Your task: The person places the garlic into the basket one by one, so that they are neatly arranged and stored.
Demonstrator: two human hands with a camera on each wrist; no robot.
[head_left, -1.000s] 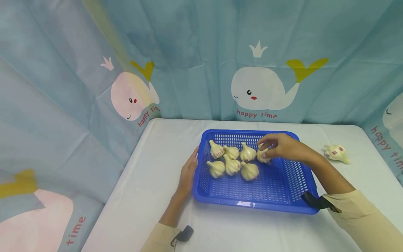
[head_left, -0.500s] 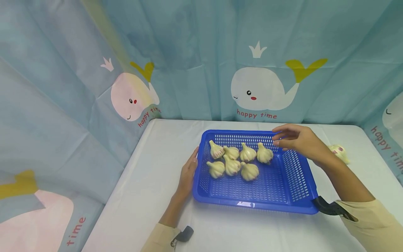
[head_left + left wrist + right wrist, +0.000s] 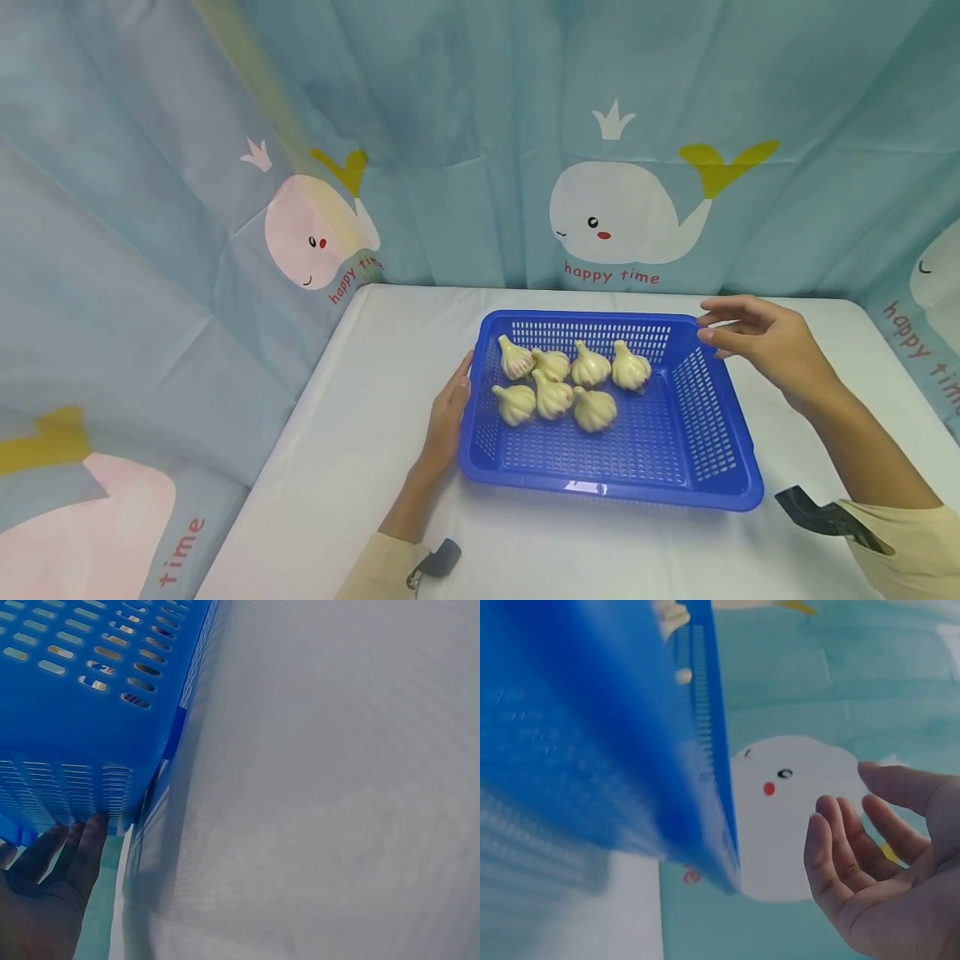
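Note:
Several pale garlic bulbs lie in the left and back part of a blue plastic basket. My left hand rests along the basket's left side. In the left wrist view its extended fingers reach the slotted wall. My right hand is raised by the basket's back right corner, holding nothing. The right wrist view shows its fingers loosely bent, with the thumb apart from them.
A white cloth covers the table. Behind it hangs a light blue curtain printed with whales, close to the table's back edge. Dark straps sit at both sleeve cuffs.
My right hand has left the rightmost garlic bulb in the basket and moved right, past the rim. A bulb on the table at the right is now hidden behind it. My left hand stays put.

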